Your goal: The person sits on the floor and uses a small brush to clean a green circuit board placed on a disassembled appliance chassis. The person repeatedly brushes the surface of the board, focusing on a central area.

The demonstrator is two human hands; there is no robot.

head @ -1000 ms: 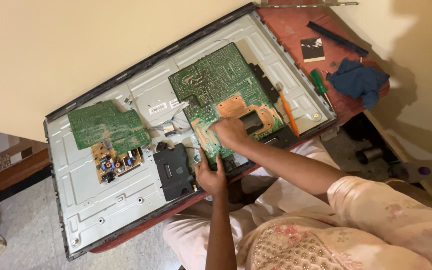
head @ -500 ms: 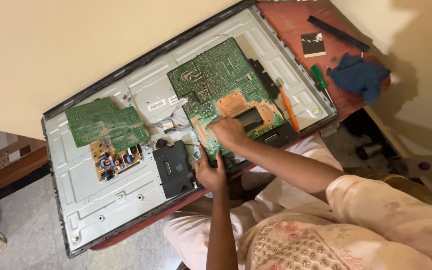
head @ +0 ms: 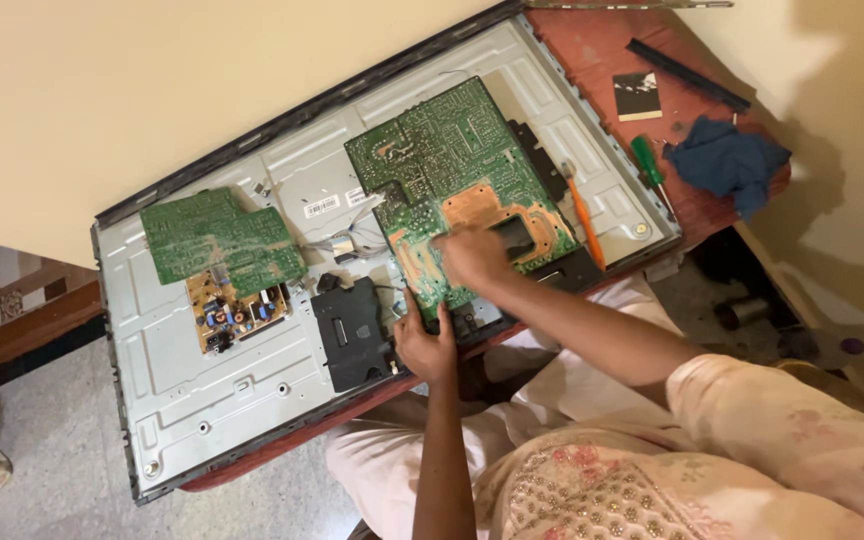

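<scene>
An opened flat television lies face down, its grey metal back panel point(head: 212, 390) exposed. A large green circuit board point(head: 442, 170) rests tilted on the panel's right half. My right hand point(head: 472, 258) lies on the board's lower part, fingers curled against it and blurred. My left hand point(head: 424, 345) grips the board's near edge beside a black box-shaped module point(head: 350, 335). A smaller green board point(head: 220, 240) sits at the left, with a brown component board point(head: 237, 312) just below it.
An orange-handled tool point(head: 584, 222) lies on the panel right of the big board. On the red-brown table point(head: 602, 50) sit a green-handled screwdriver point(head: 649, 168), a blue cloth point(head: 730, 160), a black strip point(head: 687, 75) and a small dark card point(head: 638, 95). A wall runs behind.
My right hand has slid slightly left across the large board. My left hand has stayed at the board's near edge. The view has shifted a little.
</scene>
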